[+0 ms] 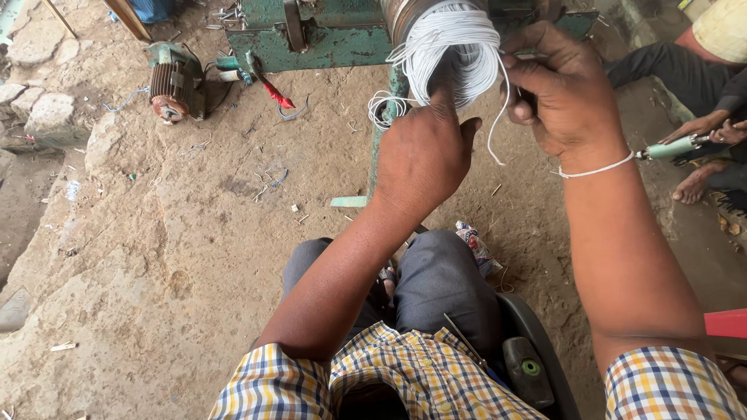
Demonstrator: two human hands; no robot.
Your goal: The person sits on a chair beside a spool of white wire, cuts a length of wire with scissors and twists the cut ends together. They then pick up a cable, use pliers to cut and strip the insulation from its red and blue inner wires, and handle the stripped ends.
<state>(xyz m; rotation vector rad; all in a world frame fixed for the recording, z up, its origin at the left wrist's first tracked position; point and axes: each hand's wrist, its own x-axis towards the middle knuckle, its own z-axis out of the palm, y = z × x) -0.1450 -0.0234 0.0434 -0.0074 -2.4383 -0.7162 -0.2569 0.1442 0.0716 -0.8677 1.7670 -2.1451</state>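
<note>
A coil of thin white wire (455,47) is wound around a metal drum on a green machine (327,39) at the top of the head view. My left hand (424,152) reaches up under the coil, its fingers pinching into the white strands. My right hand (556,93) grips the coil's right side, and a loose white strand hangs down beside it. A small loop of the wire (381,109) dangles at the coil's lower left. My right wrist wears a white band.
An old electric motor (171,82) lies on the dirt floor at upper left, near a red-handled tool (274,89). Another person sits at the right holding a pale green tool (673,146). A dark plastic seat (537,358) is under me. Stones line the left edge.
</note>
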